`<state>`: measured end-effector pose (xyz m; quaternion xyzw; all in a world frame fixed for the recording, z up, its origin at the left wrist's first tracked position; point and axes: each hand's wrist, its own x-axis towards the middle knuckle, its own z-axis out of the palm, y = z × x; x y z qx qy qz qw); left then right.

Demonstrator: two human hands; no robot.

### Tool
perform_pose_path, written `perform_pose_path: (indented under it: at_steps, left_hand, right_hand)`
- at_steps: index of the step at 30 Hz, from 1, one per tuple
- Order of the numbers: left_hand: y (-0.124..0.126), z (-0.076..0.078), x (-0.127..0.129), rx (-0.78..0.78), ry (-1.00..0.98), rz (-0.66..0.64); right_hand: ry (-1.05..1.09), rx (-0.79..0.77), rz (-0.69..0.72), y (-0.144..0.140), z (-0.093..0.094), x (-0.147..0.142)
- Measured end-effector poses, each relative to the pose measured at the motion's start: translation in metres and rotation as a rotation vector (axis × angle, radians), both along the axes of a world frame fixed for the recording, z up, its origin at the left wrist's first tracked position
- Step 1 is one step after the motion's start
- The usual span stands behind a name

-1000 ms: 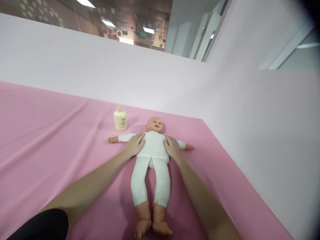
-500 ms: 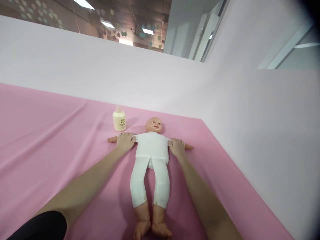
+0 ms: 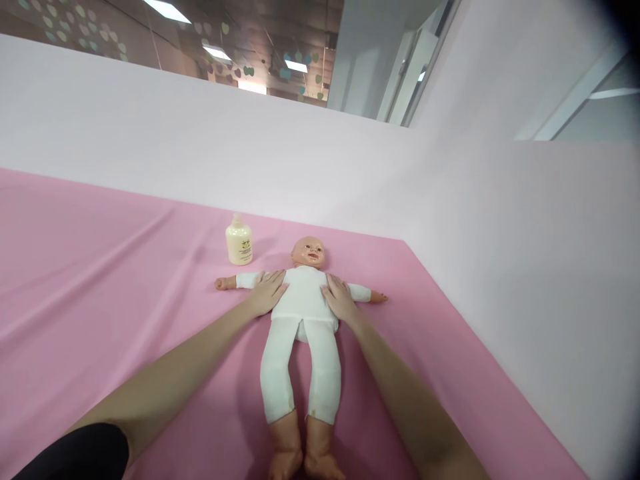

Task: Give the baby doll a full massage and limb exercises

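Single head-worn view, which looked forward and steeply down from close range along both outstretched forearms onto the pink surface point(image 3: 100, 267), faced the white backdrop corner point(image 3: 407, 193); ceiling lights showed above.

Wide stretches of the wrinkled pink cloth sheet point(image 3: 100, 267) lie bare to the left of the plastic baby doll in white clothes point(image 3: 305, 313), and a narrower bare strip runs along its right. A cream plastic lotion bottle point(image 3: 239, 243) stands just beyond the doll's outstretched arm, near its head. White partition walls point(image 3: 500, 253) close off the far edge and the right side.
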<state>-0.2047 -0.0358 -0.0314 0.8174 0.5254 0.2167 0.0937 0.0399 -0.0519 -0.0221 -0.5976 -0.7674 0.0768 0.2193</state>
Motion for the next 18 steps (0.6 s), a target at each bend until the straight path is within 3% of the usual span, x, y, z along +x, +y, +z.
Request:
perform_pose_path:
  at_steps: [5, 10, 18]
  left_hand:
    - [-0.007, 0.001, 0.009, -0.060, -0.082, -0.142]
    - [-0.015, 0.004, 0.016, 0.016, -0.115, -0.347]
    - [-0.014, 0.003, 0.017, 0.025, -0.165, -0.319]
  right_hand:
    - [0.010, -0.076, 0.075, -0.017, 0.011, -0.021]
    - [-0.078, -0.098, 0.161, -0.035, 0.024, -0.039]
    - [0.002, -0.054, 0.191, -0.030, 0.021, -0.034]
